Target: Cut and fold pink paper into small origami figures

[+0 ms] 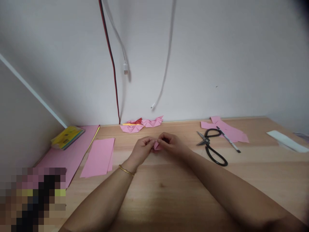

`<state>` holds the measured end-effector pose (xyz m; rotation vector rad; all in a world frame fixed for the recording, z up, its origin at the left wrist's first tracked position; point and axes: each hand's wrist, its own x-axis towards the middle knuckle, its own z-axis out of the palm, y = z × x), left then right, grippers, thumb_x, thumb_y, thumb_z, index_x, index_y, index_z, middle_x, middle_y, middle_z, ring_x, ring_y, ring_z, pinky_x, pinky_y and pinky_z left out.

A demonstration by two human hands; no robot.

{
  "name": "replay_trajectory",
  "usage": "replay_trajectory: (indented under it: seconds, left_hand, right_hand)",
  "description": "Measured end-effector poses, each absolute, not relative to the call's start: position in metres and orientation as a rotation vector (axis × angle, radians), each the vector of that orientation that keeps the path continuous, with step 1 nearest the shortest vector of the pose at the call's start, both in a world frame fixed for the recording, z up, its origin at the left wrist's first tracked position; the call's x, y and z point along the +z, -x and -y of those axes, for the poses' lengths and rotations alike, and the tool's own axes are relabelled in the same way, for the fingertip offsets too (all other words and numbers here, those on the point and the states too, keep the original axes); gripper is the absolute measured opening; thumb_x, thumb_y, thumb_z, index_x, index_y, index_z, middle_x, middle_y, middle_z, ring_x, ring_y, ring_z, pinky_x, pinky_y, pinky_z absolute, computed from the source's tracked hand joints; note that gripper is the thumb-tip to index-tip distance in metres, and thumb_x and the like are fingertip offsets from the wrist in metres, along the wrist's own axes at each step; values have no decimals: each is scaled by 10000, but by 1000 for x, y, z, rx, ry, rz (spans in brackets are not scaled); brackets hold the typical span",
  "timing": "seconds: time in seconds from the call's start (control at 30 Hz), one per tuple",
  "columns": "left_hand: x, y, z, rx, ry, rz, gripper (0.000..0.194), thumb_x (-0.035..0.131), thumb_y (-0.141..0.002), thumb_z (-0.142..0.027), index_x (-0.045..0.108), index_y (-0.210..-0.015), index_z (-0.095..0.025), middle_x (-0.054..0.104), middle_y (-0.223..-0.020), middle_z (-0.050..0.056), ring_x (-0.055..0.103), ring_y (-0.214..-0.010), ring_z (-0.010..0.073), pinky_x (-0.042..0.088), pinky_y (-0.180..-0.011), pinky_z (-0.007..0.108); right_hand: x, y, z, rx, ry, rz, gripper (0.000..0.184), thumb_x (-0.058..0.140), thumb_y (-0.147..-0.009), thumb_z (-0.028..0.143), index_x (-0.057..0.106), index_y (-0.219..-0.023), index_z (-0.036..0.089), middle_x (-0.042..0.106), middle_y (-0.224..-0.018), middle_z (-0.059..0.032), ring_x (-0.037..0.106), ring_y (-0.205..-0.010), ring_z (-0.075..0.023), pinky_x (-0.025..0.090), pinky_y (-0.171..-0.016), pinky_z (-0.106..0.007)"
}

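Note:
Both hands meet over the middle of the wooden table, pinching one small folded piece of pink paper (pixel 156 145) between them. My left hand (pixel 143 149) grips its left side with thumb and fingertips; a gold bangle circles that wrist. On the other side my right hand (pixel 173 145) is closed on the same paper, fingers curled. Most of the fold is hidden by the fingers. Just behind the hands, against the wall, lie several folded pink paper pieces (pixel 152 122), with a red one (pixel 138 121) and a yellow one among them.
Pink rectangular sheets (pixel 98 158) lie left, beside a larger pink stack (pixel 70 151) bearing a yellow packet (pixel 67 137). To the right are black-handled scissors (pixel 207 141), a pen (pixel 228 139), pink scraps (pixel 235 133) and a white strip (pixel 287 141). Cables (pixel 112 58) hang along the wall.

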<state>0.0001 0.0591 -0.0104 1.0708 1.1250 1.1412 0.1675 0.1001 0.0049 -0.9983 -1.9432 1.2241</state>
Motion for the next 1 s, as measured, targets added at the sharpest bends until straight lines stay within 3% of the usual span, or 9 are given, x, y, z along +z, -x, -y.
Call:
replay_trajectory:
  seconds: [0.2, 0.37, 0.8, 1.0]
  left_hand:
    - [-8, 1, -59, 1116, -1129, -1102, 300, 633, -753, -431, 689, -790, -138, 672, -706, 51, 624, -664, 161, 507, -664, 292]
    - [-3, 0, -58, 1038, -1135, -1081, 342, 684, -724, -393, 689, -940, -129, 694, -821, 86, 639, -739, 174, 499, -635, 264]
    - [-3, -1, -57, 961, -1233, -1128, 304, 734, -663, -379, 680, -848, -145, 617, -642, 9, 553, -539, 113, 457, -519, 228]
    - [1, -2, -55, 963, -1246, -1172, 312, 655, -739, -430, 673, -806, -126, 594, -606, 17, 529, -492, 102, 436, -485, 221]
  right_hand:
    - [2, -165, -99, 1105, 1025, 1966, 204, 548, -788, 349, 545, -687, 172, 515, -590, 22, 431, -562, -104, 317, -514, -222]
    - [-1, -163, -99, 1072, 1069, 1865, 245, 530, -804, 390, 510, -676, 182, 518, -590, 20, 448, -557, -109, 337, -517, -230]
    - [-2, -163, -99, 1009, 1075, 1828, 182, 521, -798, 324, 495, -674, 193, 521, -606, 19, 468, -579, -124, 350, -539, -246]
    - [-5, -161, -97, 971, 1088, 1853, 196, 514, -813, 319, 492, -664, 193, 531, -598, 17, 469, -570, -122, 345, -531, -245]
